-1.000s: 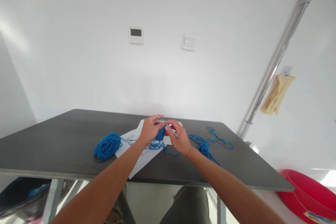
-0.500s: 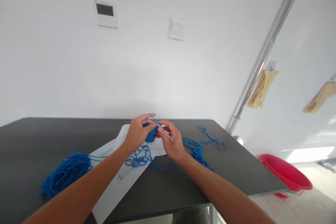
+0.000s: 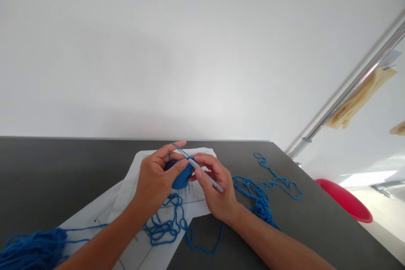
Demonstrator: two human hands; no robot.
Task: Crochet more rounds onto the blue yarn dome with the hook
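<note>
My left hand (image 3: 155, 181) pinches a small blue crocheted piece (image 3: 181, 177) above the dark table (image 3: 47, 168), with a strand of blue yarn looped over its raised forefinger. My right hand (image 3: 218, 187) is closed on a pale grey crochet hook (image 3: 204, 175), whose tip meets the blue piece. Both hands hover over white printed sheets of paper (image 3: 133, 202). Loose blue yarn (image 3: 167, 228) trails from the piece across the paper toward me.
A thick bundle of blue yarn (image 3: 30, 251) lies at the lower left. More tangled blue yarn (image 3: 265, 190) spreads on the table to the right. A red basin (image 3: 343, 202) sits on the floor beyond the table's right edge, by a slanted metal pole (image 3: 348, 88).
The view has dropped and closed in on the hands, so the wall panel left the frame. The hands stay together on the blue piece and hook; the yarn bundle now sits at the lower left edge.
</note>
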